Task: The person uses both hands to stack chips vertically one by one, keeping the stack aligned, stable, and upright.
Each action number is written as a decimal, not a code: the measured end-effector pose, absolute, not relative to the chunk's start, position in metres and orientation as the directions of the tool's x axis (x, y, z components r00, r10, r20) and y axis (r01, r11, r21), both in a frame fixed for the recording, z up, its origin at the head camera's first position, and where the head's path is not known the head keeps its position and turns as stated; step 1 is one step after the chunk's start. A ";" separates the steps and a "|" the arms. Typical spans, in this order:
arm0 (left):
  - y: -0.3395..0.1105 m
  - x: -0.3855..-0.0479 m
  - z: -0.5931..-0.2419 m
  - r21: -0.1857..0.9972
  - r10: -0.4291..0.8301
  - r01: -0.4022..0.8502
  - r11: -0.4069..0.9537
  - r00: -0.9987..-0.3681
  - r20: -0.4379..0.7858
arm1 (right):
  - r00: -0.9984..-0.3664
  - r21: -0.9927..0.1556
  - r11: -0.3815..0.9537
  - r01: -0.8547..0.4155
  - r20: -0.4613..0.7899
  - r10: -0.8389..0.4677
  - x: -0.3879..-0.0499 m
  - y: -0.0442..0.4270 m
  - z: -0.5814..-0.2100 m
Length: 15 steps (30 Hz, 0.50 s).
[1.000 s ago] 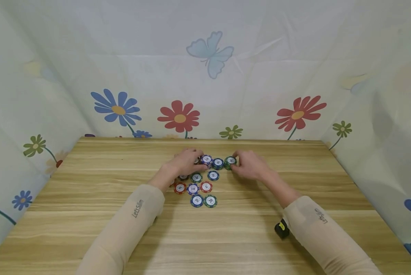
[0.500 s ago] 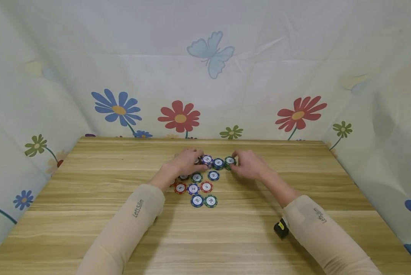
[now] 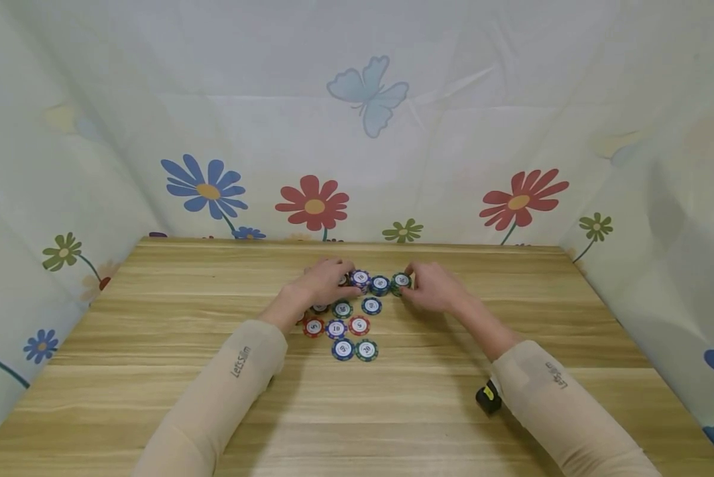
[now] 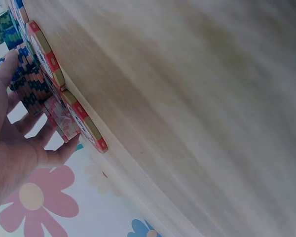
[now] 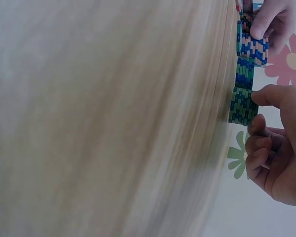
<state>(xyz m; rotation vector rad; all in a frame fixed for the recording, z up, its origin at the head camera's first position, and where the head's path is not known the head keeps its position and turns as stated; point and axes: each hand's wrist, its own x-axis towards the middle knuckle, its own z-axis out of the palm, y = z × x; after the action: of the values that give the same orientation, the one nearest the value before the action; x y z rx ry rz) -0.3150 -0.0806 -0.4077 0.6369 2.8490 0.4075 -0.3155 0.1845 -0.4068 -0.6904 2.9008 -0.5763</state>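
My left hand [image 3: 321, 285] holds the left part of a row of stacked poker chips. Its thumb presses the purple-and-pink stack [image 3: 360, 278], and its other fingers bend behind a dark stack [image 4: 29, 94] and a red stack [image 4: 60, 118] in the left wrist view. At the row's right end, my right hand [image 3: 434, 286] pinches the green poker chip stack [image 5: 242, 111] between thumb and index finger, its remaining fingers curled in. Between the purple and green stacks stands a blue stack [image 3: 380, 285]. From the head, the left hand covers much of the leftmost stacks.
Several loose chips lie flat nearer the body, including a purple chip [image 3: 335, 328], a red chip [image 3: 313, 326] and a green chip [image 3: 366, 350]. A small black object with a yellow mark [image 3: 488, 399] sits beside the right sleeve. A flowered cloth [image 3: 440, 192] rises behind the wooden table [image 3: 380, 424].
Both hands stay in place at the row of stacks, and the chips keep their arrangement. The whole head view has shifted very slightly.
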 end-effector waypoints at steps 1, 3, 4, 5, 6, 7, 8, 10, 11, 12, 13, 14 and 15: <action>-0.081 -0.315 -0.408 0.308 0.441 0.387 0.869 -0.888 -0.128 | -0.894 -0.385 0.827 -0.409 -0.015 -0.449 -0.315 0.184 -0.407; -0.081 -0.315 -0.408 0.308 0.442 0.388 0.869 -0.888 -0.127 | -0.895 -0.387 0.828 -0.405 -0.015 -0.445 -0.315 0.184 -0.408; -0.081 -0.315 -0.409 0.308 0.443 0.389 0.868 -0.888 -0.127 | -0.896 -0.386 0.829 -0.405 -0.011 -0.443 -0.315 0.183 -0.408; -0.081 -0.315 -0.409 0.311 0.443 0.389 0.867 -0.888 -0.126 | -0.897 -0.385 0.828 -0.407 -0.006 -0.443 -0.315 0.183 -0.408; -0.081 -0.315 -0.409 0.310 0.443 0.389 0.867 -0.888 -0.125 | -0.898 -0.385 0.828 -0.407 0.001 -0.441 -0.315 0.183 -0.409; -0.081 -0.315 -0.409 0.310 0.442 0.389 0.868 -0.888 -0.124 | -0.898 -0.388 0.826 -0.409 0.007 -0.441 -0.314 0.182 -0.409; -0.081 -0.315 -0.409 0.309 0.441 0.388 0.868 -0.889 -0.123 | -0.897 -0.388 0.824 -0.412 0.016 -0.441 -0.314 0.182 -0.409; -0.080 -0.314 -0.410 0.308 0.440 0.388 0.869 -0.890 -0.122 | -0.896 -0.399 0.815 -0.421 0.039 -0.443 -0.313 0.182 -0.409; -0.080 -0.314 -0.410 0.308 0.440 0.388 0.869 -0.890 -0.120 | -0.892 -0.405 0.807 -0.430 0.050 -0.450 -0.313 0.182 -0.408; -0.080 -0.314 -0.410 0.307 0.439 0.388 0.869 -0.891 -0.119 | -0.885 -0.407 0.798 -0.445 0.063 -0.462 -0.312 0.181 -0.407; -0.080 -0.314 -0.410 0.306 0.438 0.387 0.870 -0.891 -0.118 | -0.874 -0.401 0.788 -0.467 0.078 -0.479 -0.311 0.181 -0.406; -0.080 -0.315 -0.410 0.306 0.439 0.388 0.869 -0.891 -0.118 | -0.861 -0.389 0.778 -0.494 0.091 -0.501 -0.310 0.180 -0.406; -0.081 -0.315 -0.410 0.306 0.438 0.387 0.870 -0.891 -0.117 | -0.844 -0.377 0.764 -0.523 0.102 -0.527 -0.309 0.178 -0.405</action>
<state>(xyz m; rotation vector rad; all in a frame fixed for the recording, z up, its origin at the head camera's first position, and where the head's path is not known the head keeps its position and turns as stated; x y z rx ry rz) -0.3147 -0.0805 -0.4103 0.6369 2.8590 0.4112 -0.3092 0.1785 -0.4048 -0.8753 2.9417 -0.6244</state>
